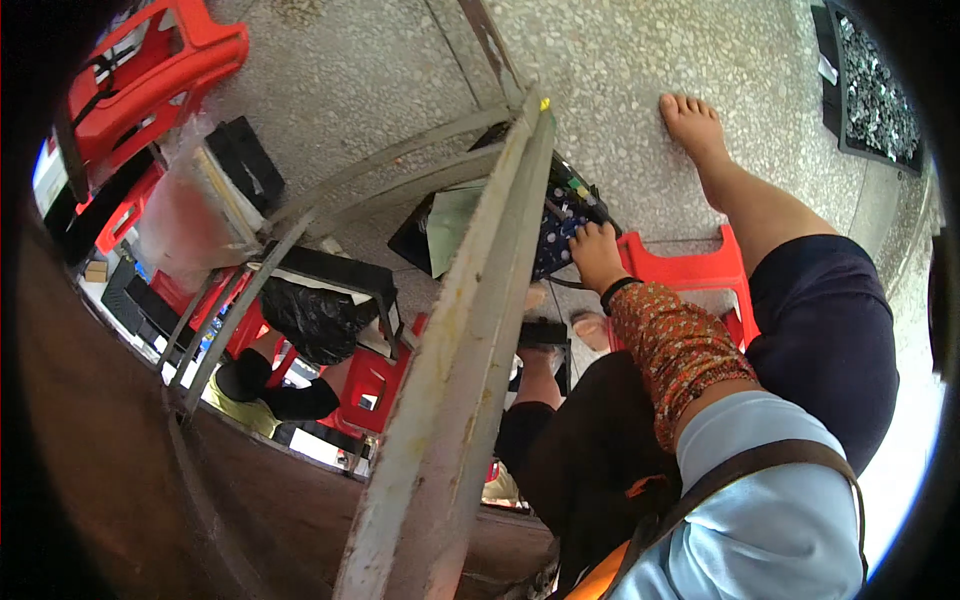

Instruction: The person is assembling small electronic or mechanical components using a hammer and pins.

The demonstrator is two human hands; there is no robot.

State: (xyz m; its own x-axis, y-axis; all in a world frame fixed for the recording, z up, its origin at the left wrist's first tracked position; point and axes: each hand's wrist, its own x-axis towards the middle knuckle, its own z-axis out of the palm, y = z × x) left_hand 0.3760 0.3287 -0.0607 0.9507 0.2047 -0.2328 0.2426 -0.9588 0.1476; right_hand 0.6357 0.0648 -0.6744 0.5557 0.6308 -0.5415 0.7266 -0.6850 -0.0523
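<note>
My right hand (597, 257), below a red and orange floral sleeve cover (668, 335) and a black wristband, reaches to the edge of a dark container (600, 205). Small dark blue pieces with pale, shiny bits (562, 222) fill what shows of it. The fingers look short from this angle, slightly apart, and lie over the pieces; nothing can be made out in them. A pale green sheet (455, 228) lies beside the pieces, partly behind a metal beam. My left hand is out of sight.
A rusty grey metal frame (450, 380) crosses the middle. A red plastic stool (690, 275) stands beside my forearm, near my bare foot (693, 125). More red stools (375, 390), a black bag (315, 315) and another person's arm (300, 400) show at left. A black tray of silvery pieces (880, 95) lies far right.
</note>
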